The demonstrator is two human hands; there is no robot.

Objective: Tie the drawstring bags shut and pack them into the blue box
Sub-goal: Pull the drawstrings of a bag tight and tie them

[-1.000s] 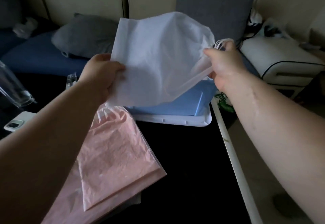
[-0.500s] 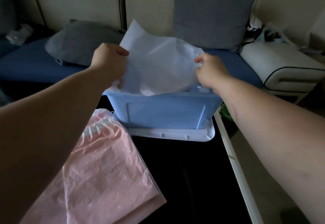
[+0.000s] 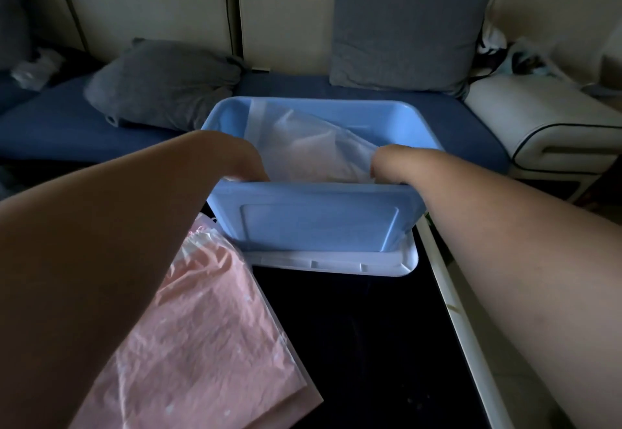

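A white drawstring bag (image 3: 303, 149) lies inside the blue box (image 3: 313, 220), with one edge rising toward the right wall. My left hand (image 3: 240, 159) grips the bag's left end just inside the near rim. My right hand (image 3: 387, 163) grips its right end, where the bag's edge lifts up to it. The near wall hides the fingertips of both hands. A stack of pink drawstring bags (image 3: 208, 321) lies flat on the black table, near left, under my left forearm.
The box stands on its white lid (image 3: 336, 265) at the far end of the black table (image 3: 363, 344), whose white edge (image 3: 454, 321) runs along the right. Behind is a blue sofa with two grey cushions (image 3: 161, 85) and a white armrest (image 3: 538, 125).
Both hands carried the white bag from mid-air down into the blue box. It now lies low inside, and my hands have sunk behind the near rim.
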